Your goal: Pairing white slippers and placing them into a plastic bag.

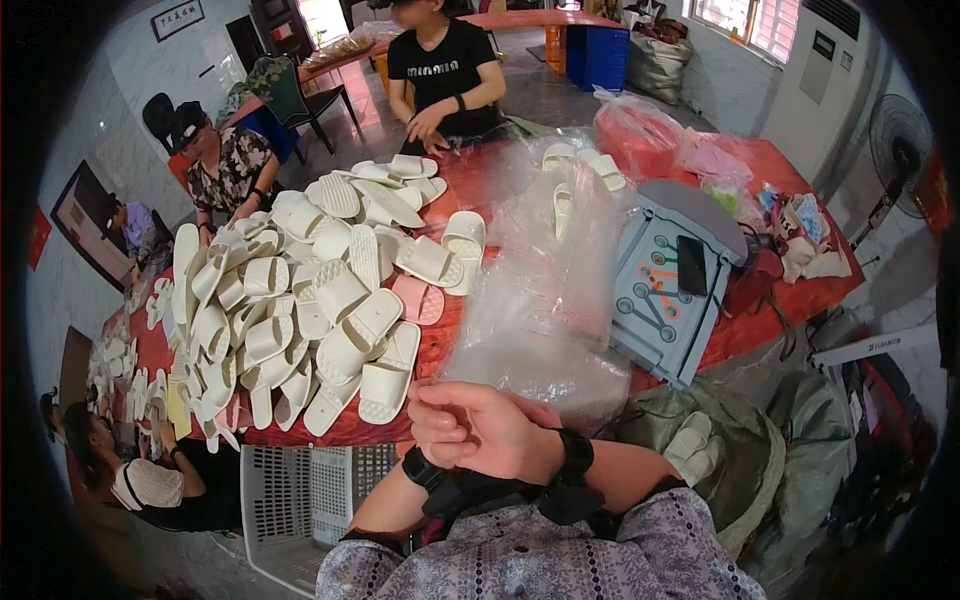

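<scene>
Closest to the lens, below the patterned grey shirt sleeves (560,560), two wrists meet at the near edge of the red-covered bench (455,335). The left hand (438,412) wears a black watch and lies partly beneath the right hand (500,435), which wears a black wristband. The fingers (450,425) of both hands are curled in narrow and pressed together. It cannot be told whether they pinch any film.

1. Left: a white slotted plastic crate (300,495) stands below the bench edge. Above it lies a large heap of white foam slippers (300,300), with a pair of pink foam slippers (418,298) at its right border.

2. Centre: the stack of clear plastic bags (545,290) lies just beyond the hands, its near edge touching or almost touching them. The film looks slippery and clingy. Judged from this, one layer is best separated by rubbing it between thumb and forefinger at a corner, while the other hand holds the stack flat.

3. Right: a grey plastic board with printed tool shapes (655,300) carries a black phone (691,265). Keep the film away from its edge. An olive fabric sack (760,450) holding white slippers sits lower right.
</scene>
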Demonstrator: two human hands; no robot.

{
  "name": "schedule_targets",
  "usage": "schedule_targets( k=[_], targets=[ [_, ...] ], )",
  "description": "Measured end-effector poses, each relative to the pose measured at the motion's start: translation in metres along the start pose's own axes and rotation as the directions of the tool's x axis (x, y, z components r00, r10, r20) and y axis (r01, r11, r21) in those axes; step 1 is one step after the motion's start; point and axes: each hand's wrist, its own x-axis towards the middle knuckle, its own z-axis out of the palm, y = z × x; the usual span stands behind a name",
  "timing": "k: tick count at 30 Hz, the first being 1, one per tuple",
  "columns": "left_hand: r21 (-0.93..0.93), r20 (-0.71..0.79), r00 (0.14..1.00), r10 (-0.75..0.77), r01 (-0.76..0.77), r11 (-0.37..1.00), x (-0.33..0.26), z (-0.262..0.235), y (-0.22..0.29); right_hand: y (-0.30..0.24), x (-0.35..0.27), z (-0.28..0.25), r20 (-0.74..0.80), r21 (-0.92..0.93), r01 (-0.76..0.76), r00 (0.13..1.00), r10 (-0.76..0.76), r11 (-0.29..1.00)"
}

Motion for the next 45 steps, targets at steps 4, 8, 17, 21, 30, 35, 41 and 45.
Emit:
schedule_targets(
  k=[4,8,17,21,30,35,41,45],
  targets=[
    [0.014,0.051,0.997,0.064,-0.064,0.998,-0.001,-0.003,-0.009,0.007,0.000,-0.009,0.099,-0.042,0.084,0.992,-0.080,0.996],
    [0.035,0.117,0.984,0.133,-0.138,0.990,0.003,-0.005,-0.011,0.012,0.000,-0.022,0.321,-0.158,0.276,0.922,-0.215,0.948],
    [0.057,0.251,0.923,0.292,-0.315,0.947,0.007,-0.009,-0.017,0.025,-0.007,-0.004,0.014,-0.054,-0.108,0.994,0.109,0.993],
    [0.064,0.301,0.883,0.359,-0.395,0.917,0.008,-0.009,-0.020,0.029,-0.008,-0.003,-0.012,-0.057,-0.098,0.995,0.097,0.994],
    [0.062,0.422,0.780,0.461,-0.532,0.844,0.014,0.015,-0.010,0.033,-0.001,-0.017,0.112,-0.055,-0.117,0.986,0.122,0.992],
    [0.690,0.198,0.971,0.135,-0.236,0.684,0.014,0.070,0.022,0.039,0.001,-0.010,0.132,-0.008,-0.172,0.976,0.172,0.985],
    [0.650,0.195,0.943,0.271,-0.331,0.684,0.027,0.036,-0.006,0.001,0.003,-0.028,-0.043,-0.380,0.093,0.992,-0.118,0.920],
    [0.812,0.028,0.926,0.375,-0.240,0.532,0.003,0.034,0.001,-0.027,0.003,-0.034,0.057,-0.837,0.429,0.684,-0.727,0.339]
  ],
)
